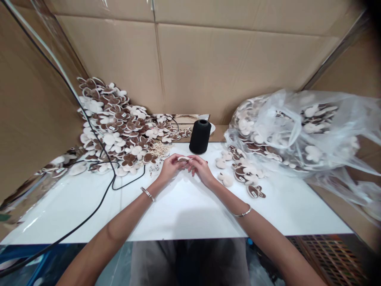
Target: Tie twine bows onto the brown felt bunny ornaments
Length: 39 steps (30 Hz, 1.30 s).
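My left hand [170,166] and my right hand [200,167] meet over the middle of the white table [178,210]. Both pinch one small cream piece [183,159] between their fingertips. A black spool of thread [200,136] stands upright just behind the hands. Left of it lies a big heap of brown and cream flower-shaped pieces [116,123]. A small bunch of pale sticks [160,149] lies by that heap, close to my left hand.
A clear plastic bag [300,127] full of the same pieces lies at the right, with several spilled onto the table [244,171]. A black cable [98,198] runs across the table's left side. Cardboard walls [208,59] enclose the table on three sides.
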{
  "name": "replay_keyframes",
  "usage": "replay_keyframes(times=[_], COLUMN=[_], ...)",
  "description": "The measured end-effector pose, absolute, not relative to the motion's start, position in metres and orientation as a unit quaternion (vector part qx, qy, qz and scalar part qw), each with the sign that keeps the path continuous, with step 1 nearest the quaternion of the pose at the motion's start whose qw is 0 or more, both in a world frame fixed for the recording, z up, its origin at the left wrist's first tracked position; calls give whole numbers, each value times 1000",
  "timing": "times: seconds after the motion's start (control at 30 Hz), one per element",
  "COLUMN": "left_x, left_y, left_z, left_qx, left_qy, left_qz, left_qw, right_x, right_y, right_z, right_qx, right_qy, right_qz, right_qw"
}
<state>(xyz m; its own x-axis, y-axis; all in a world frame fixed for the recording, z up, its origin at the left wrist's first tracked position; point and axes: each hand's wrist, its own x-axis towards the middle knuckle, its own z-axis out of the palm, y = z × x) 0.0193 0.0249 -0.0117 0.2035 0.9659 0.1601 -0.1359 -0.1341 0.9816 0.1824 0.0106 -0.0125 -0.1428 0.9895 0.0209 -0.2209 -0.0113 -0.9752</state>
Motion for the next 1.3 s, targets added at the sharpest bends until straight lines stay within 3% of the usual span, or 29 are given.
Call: replay_keyframes(times=[0.2,0.47,0.6,0.73,0.9,1.1,1.3], left_x=[19,20,19,21,18,17,18], left_y=[19,20,21,26,33,32,29], left_z=[-8,-6,-9,-15,-21,-23,-20], left_qx=[680,576,556,558,511,438,443], left_qy=[353,386,389,395,405,384,376], left_qz=[504,474,501,531,543,567,582], left_qw=[399,543,538,501,529,583,568], right_x=[184,183,182,189,198,204,211], right_y=[12,13,10,10,11,6,4], right_z=[-13,-17,-15,-13,-8,5,11], right_qx=[-376,-375,-380,-469,-563,-599,-616], right_qy=[-461,-498,-578,-691,-775,-788,-774], right_qz=[603,567,501,314,101,50,88], right_qw=[531,538,521,451,268,135,120])
